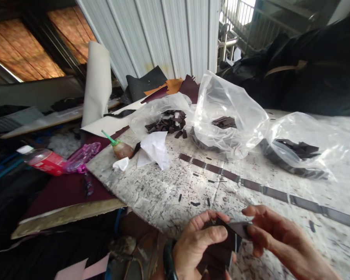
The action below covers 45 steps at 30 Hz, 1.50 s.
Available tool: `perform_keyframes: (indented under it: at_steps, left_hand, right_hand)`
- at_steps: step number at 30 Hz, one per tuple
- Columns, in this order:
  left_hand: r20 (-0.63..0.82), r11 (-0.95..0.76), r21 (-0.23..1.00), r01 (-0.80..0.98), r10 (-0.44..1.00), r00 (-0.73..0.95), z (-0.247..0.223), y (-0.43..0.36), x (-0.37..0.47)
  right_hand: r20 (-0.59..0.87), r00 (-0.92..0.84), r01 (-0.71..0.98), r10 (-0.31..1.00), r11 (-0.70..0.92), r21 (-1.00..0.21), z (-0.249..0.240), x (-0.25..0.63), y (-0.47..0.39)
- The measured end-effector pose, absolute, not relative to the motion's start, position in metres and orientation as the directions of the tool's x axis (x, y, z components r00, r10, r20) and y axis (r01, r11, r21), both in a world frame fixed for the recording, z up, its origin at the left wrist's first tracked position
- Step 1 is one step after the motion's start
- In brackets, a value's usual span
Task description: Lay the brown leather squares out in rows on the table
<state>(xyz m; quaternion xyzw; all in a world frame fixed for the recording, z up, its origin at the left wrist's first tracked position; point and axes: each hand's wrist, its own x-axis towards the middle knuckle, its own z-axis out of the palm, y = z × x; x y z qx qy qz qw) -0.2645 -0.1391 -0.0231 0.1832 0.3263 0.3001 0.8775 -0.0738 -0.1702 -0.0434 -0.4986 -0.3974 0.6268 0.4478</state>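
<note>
My left hand (192,241), with a dark bangle (169,258) at the wrist, is closed around a stack of dark brown leather-like pieces (217,251), its thumb pressing on top. My right hand (282,239) pinches the end of one dark flat piece (239,229) between thumb and fingers, right beside the stack. The far end of that piece meets the stack; whether it is apart from it I cannot tell. Beyond both hands, a row of dark rectangular pieces (251,184) lies end to end across the pale, scrap-strewn tabletop (157,190).
Clear plastic bags hold dark pieces: one at left (163,103), one in the middle (230,101), one at right (297,124). A brown round pot with a green stick (122,149) stands near white paper (154,147). A red-labelled bottle (46,161) lies left, beyond the table edge.
</note>
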Motion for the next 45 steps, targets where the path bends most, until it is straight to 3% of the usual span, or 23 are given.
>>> perform_keyframes:
  at_steps: [4,8,11,19,24,30,37,41,45]
  left_hand:
    - [-0.457,0.682,0.611,-0.402,0.719,0.524,-0.013,-0.129,-0.283]
    - [-0.463,0.566,0.800,-0.199,0.793,0.396,0.004,-0.110,-0.325]
    - [-0.444,0.463,0.886,0.000,0.850,0.284,0.017,-0.087,-0.361]
    - [-0.463,0.310,0.856,0.413,0.815,0.348,0.032,-0.015,-0.396]
    - [-0.469,0.105,0.768,0.632,0.764,0.443,0.034,0.015,-0.384]
    - [-0.435,-0.023,0.760,0.650,0.725,0.534,0.030,0.025,-0.377]
    - [-0.412,-0.050,0.725,0.687,0.768,0.491,0.025,0.026,-0.375]
    - [-0.397,-0.024,0.781,0.624,0.752,0.526,0.022,0.027,-0.378]
    - [-0.409,-0.005,0.811,0.585,0.710,0.573,0.022,0.031,-0.379]
  right_hand:
    - [-0.304,-0.256,0.065,0.918,-0.297,-0.953,-0.025,-0.082,-0.155]
    - [-0.251,-0.080,0.127,0.965,-0.240,-0.962,-0.019,-0.106,-0.113]
    - [-0.214,-0.065,0.117,0.975,-0.205,-0.972,-0.022,-0.135,-0.074]
    - [-0.193,-0.027,0.264,0.981,-0.179,-0.948,-0.025,-0.190,-0.011]
    - [-0.226,0.021,0.346,0.974,-0.219,-0.912,-0.026,-0.193,-0.003]
    - [-0.201,0.042,0.369,0.979,-0.202,-0.907,-0.029,-0.197,-0.001]
    - [-0.199,0.051,0.473,0.979,-0.199,-0.858,-0.029,-0.200,0.001]
    - [-0.166,0.077,0.658,0.983,-0.175,-0.732,-0.024,-0.204,0.001]
    - [-0.071,0.001,0.842,0.997,-0.039,-0.538,-0.020,-0.207,0.002]
